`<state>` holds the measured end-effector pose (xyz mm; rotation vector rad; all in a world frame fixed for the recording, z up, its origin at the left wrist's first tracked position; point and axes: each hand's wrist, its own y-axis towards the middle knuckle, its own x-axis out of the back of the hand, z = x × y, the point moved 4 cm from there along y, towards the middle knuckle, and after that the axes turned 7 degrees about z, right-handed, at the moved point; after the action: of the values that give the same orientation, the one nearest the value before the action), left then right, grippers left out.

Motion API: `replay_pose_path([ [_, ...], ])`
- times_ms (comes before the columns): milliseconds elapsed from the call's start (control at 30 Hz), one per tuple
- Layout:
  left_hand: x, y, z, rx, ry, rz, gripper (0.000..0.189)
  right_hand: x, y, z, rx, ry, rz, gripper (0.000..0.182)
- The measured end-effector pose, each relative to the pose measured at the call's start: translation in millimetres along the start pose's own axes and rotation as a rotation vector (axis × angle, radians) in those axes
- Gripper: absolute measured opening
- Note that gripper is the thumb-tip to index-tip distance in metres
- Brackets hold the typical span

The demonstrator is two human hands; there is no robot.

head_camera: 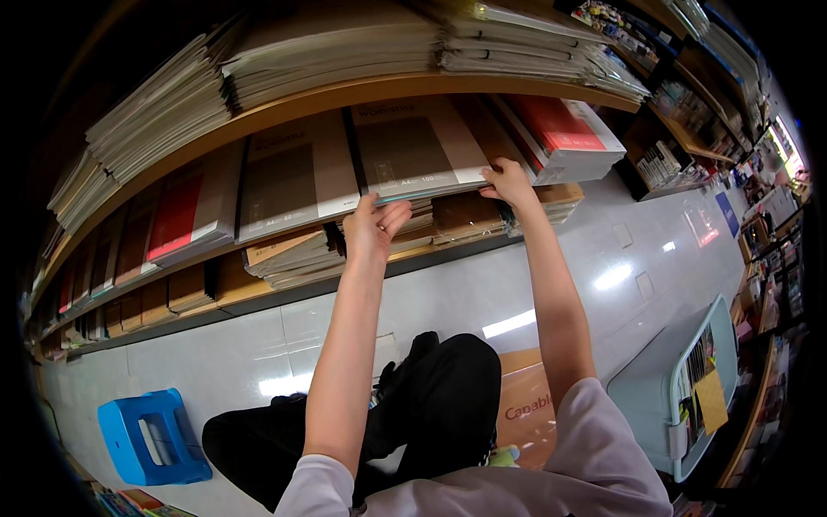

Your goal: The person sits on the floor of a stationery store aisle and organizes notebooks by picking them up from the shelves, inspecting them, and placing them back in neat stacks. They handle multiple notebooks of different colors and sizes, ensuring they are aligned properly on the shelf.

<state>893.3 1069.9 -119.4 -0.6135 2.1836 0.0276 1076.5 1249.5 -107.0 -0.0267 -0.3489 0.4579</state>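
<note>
Both my hands are at the front edge of a brown A4 notebook (pixel 404 148), which lies face up on the middle shelf. My left hand (pixel 375 226) has its thumb on the cover's left front corner and its fingers below the edge. My right hand (pixel 507 184) pinches the right front corner between thumb and fingers. Left of it lies a similar brown notebook (pixel 281 174). On the right, a stack of red-and-white notebooks (pixel 568 139) sticks out over the shelf's edge. How many notebooks my hands hold cannot be seen.
Paper stacks (pixel 336 58) fill the shelf above; kraft-covered pads (pixel 297 258) lie below. On the tiled floor stand a blue plastic stool (pixel 152 439), a pale storage bin (pixel 652 381) with goods inside, and a cardboard box (pixel 523 413) beside my knee.
</note>
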Motion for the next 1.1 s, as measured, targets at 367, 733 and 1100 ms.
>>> replay_pose_path([
  [367, 5.5, 3.7, -4.5, 0.028, 0.042, 0.015, 0.036, -5.8, -0.3, -0.2, -0.006, 0.080, 0.018, 0.029],
  [733, -5.7, -31.2, 2.8, 0.278, 0.098, 0.035, 0.050, 26.6, -56.8, 0.2, 0.212, 0.059, -0.116, 0.041],
  [1100, 79.1, -268.9, 72.2, 0.628, 0.451, 0.243, 0.028, 136.9, -385.5, -366.1, -0.992, -0.835, 0.207, 0.092],
])
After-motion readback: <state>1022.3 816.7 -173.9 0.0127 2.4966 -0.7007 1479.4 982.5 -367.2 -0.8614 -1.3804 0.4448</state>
